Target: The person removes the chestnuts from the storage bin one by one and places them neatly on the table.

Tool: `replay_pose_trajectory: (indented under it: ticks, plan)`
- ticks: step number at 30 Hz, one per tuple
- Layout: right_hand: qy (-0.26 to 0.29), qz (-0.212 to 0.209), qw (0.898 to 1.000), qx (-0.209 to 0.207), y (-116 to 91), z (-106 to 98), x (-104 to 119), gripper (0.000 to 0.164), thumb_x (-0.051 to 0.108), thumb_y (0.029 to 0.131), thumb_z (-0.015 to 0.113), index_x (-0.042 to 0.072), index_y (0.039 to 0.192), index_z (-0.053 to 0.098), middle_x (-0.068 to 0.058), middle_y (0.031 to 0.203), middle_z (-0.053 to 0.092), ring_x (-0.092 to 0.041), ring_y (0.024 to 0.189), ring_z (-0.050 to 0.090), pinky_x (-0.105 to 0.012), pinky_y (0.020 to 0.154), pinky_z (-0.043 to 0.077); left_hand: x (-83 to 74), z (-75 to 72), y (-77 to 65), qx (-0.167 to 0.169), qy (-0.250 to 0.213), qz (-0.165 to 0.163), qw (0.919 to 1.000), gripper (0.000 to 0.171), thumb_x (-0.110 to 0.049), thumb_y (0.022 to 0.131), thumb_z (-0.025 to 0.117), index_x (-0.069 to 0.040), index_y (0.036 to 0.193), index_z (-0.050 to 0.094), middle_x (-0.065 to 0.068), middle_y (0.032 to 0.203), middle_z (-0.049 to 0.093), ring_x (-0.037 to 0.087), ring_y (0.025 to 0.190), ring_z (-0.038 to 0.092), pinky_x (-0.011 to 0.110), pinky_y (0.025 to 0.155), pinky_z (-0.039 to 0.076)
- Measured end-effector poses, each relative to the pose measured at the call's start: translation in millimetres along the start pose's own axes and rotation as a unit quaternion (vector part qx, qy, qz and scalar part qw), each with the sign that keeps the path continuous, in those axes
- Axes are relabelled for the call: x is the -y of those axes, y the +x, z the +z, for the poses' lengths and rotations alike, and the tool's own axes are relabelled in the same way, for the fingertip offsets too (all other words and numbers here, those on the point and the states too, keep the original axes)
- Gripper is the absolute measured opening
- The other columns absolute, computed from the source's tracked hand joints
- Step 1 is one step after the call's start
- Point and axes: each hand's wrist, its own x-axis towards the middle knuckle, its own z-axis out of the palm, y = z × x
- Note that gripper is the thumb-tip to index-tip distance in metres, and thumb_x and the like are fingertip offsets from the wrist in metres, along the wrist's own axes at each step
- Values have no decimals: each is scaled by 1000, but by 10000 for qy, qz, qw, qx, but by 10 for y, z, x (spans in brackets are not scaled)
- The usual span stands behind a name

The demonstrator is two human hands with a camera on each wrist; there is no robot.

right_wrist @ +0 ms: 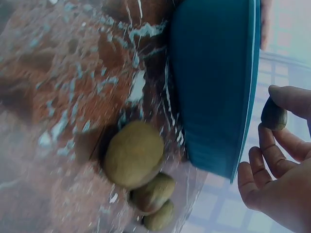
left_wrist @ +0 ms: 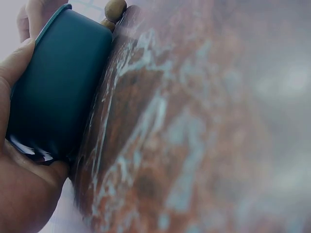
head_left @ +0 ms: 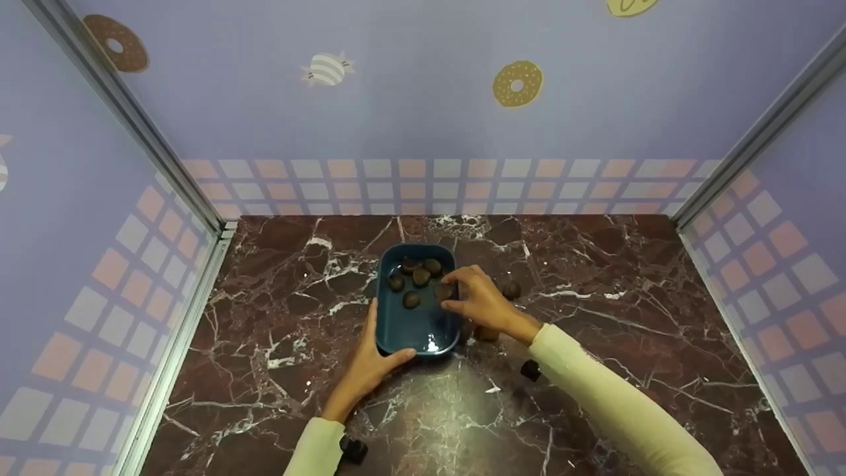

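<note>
Dish (head_left: pixel 410 334): on the tabletop (head_left: pixel 628 258), near its far edge
Inner chestnuts (head_left: pixel 421 276): five, mostly in the dish's far half
Loose chestnuts (right_wrist: pixel 134 154): three, on the tabletop, right of the dish
Held chestnut (right_wrist: pixel 274 115): above the dish's right side

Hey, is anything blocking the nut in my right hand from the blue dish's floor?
Nothing visible: your right hand holds the nut above the blue dish, and the other nuts inside lie left of it in the head view.
</note>
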Motion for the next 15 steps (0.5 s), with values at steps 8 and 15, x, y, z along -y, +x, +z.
replay_pose_trajectory:
  ticks: [8, 15]
  plan:
    - [115, 259, 9992, -293, -62, -173, -135, 37, 19, 84, 84, 8, 117, 71, -5, 103, 66, -38, 94, 57, -39, 77, 46, 17, -1, 10, -70, 157, 82, 9998, 122, -42, 78, 88, -36, 163, 0, 5, 170, 2, 25, 154, 5, 55, 121, 11]
    - [173, 312, 9976, -590, -119, -316, -228, 37, 16, 82, 86, 5, 115, 72, -7, 106, 68, -29, 101, 58, -41, 87, 49, 15, -4, 17, -111, 152, 149, 9997, 124, -41, 77, 89, -27, 165, 2, 6, 170, 3, 25, 154, 7, 52, 122, 11]
